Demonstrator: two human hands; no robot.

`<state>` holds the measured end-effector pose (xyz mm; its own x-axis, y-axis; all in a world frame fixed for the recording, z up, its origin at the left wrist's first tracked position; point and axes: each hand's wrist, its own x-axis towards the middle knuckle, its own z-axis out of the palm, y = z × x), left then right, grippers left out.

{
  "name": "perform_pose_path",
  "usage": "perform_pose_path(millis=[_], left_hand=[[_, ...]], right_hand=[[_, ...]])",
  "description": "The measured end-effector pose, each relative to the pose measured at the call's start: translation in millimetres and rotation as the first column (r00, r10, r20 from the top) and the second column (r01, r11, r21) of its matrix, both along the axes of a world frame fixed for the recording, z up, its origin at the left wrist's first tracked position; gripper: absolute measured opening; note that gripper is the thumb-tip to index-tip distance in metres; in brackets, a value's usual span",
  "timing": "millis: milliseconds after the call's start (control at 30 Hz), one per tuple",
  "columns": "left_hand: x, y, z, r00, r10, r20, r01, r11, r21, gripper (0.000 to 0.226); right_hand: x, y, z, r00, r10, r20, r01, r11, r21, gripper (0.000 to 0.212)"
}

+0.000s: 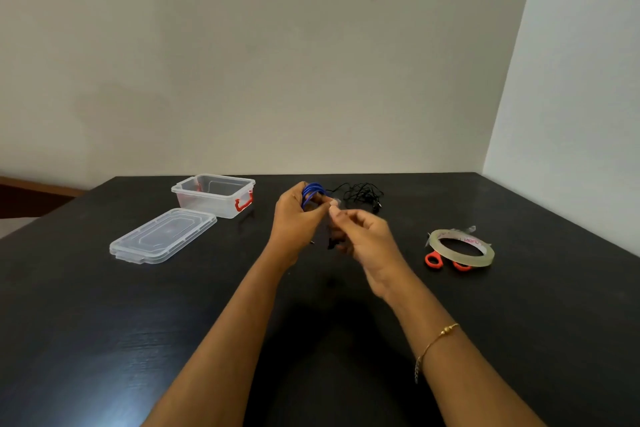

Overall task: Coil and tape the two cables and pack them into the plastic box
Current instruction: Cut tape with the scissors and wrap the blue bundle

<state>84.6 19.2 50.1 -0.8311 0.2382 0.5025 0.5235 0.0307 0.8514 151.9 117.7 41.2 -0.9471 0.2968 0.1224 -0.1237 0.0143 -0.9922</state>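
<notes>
Two hands meet above the table (104,340): the left hand (294,218) grips the blue coil (312,191), and the right hand (363,234) pinches a clear tape piece (335,202) beside it. If the left fingers slacken, the coil may spring apart; the tape could stick to itself. The black cable (363,194) lies loose, far right; the box (214,196) stands open, far left. Dark table, pale walls.
</notes>
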Motion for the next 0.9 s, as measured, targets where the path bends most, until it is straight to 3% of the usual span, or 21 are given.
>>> perform_pose_path(millis=[167,267,400,567,700,800,900], left_hand=[[-1,2,-2,1.000,-0.007,0.024,0.007,1.000,-0.026,0.012],[0,1,-1,0.997,-0.013,0.073,0.014,1.000,-0.009,0.013],[0,-2,-1,0.992,-0.018,0.127,0.022,0.999,-0.029,0.015],[1,-6,3,0.979,0.002,0.204,0.019,0.995,-0.102,0.024],[0,-9,3,0.964,-0.105,0.244,0.141,0.981,-0.135,0.036],[3,-9,5,0.948,-0.184,0.260,0.236,0.955,-0.181,0.041],[7,-6,7,0.928,-0.224,0.296,0.293,0.932,-0.215,0.046]], right_hand=[[-4,-4,-3,0.999,0.020,0.038,-0.011,0.977,-0.211,0.006],[-3,-1,-1,0.999,-0.025,0.047,0.033,0.981,-0.191,0.011],[-4,4,-1,0.983,-0.184,-0.015,0.185,0.981,0.064,0.016],[-8,19,-3,0.879,-0.378,-0.291,0.465,0.813,0.351,0.008],[-9,26,-3,0.875,-0.125,-0.468,0.420,0.675,0.606,0.006],[-8,27,-6,0.905,0.044,-0.424,0.326,0.568,0.755,0.007],[-6,27,-7,0.921,0.074,-0.383,0.294,0.515,0.805,0.010]])
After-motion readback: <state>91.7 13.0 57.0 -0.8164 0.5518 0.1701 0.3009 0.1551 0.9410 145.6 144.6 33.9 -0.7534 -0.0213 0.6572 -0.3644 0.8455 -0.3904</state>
